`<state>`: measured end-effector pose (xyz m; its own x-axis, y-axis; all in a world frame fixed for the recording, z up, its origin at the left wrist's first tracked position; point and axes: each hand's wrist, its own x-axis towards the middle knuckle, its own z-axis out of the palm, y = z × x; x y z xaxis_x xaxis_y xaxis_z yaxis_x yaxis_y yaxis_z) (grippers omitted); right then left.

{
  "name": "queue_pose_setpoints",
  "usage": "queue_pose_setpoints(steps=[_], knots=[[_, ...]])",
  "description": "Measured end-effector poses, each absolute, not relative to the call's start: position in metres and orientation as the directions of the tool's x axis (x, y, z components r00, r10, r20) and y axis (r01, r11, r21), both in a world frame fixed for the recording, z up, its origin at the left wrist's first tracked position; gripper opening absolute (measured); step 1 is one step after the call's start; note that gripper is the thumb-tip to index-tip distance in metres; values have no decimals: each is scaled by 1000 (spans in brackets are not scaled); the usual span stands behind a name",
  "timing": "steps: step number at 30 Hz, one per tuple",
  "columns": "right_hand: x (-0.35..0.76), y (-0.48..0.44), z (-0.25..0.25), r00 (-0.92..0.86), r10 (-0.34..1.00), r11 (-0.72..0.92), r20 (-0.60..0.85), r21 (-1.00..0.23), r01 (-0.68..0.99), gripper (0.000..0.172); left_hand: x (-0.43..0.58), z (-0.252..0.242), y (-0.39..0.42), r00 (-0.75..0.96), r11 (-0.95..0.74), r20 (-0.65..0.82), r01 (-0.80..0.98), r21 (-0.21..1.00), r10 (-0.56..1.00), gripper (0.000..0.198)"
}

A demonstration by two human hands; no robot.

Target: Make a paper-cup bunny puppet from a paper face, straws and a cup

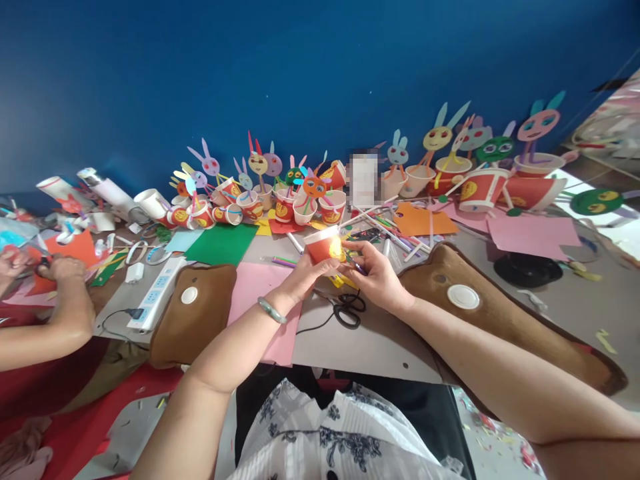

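A red and white paper cup [323, 245] with a bright yellow patch is held above the table in front of me. My left hand [306, 275] is wrapped round its lower left side, a bracelet on the wrist. At the cup's right side, my right hand [373, 270] has its fingers bent round a small dark, slim object that I cannot make out. Black-handled scissors [349, 311] lie on the table just below my hands. Pink paper [265, 313] lies left of them, under my left forearm.
Cups with paper rabbit figures, one a red cup [484, 189], line the blue wall. Brown cushions [193, 313] lie at both sides, near a white power strip [157, 293]. Another person's hands [67, 270] work with orange paper at far left. Green paper [223, 243] lies behind.
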<state>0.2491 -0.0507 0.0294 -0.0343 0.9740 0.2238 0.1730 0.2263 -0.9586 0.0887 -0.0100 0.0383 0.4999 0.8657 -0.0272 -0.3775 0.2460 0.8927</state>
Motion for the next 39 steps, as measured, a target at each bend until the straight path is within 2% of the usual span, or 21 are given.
queue_pose_setpoints(steps=[4,8,12,16,22,31,36,39], knots=[[246,-53,33,-54,973,232,227,-961,147,51,86,39,-6,466,245,-37,-394,886,884,51],[246,-54,35,32,974,214,224,-957,198,42,82,42,-2,485,279,-46,-420,863,873,43],[248,-52,36,63,971,210,232,-945,251,40,79,43,3,479,283,-48,-431,857,877,33],[248,-51,34,47,961,248,273,-925,288,42,78,42,6,478,266,-20,-454,850,878,37],[248,-53,31,30,952,276,304,-898,343,46,77,41,5,518,279,-17,-432,858,855,31],[245,-57,32,43,919,319,392,-802,505,29,80,42,1,501,336,-64,-475,813,863,33],[246,-55,27,32,915,315,403,-759,570,26,82,34,5,544,396,-71,-509,765,836,39],[247,-54,26,35,904,323,427,-733,599,27,83,28,9,507,384,-86,-521,762,858,38]])
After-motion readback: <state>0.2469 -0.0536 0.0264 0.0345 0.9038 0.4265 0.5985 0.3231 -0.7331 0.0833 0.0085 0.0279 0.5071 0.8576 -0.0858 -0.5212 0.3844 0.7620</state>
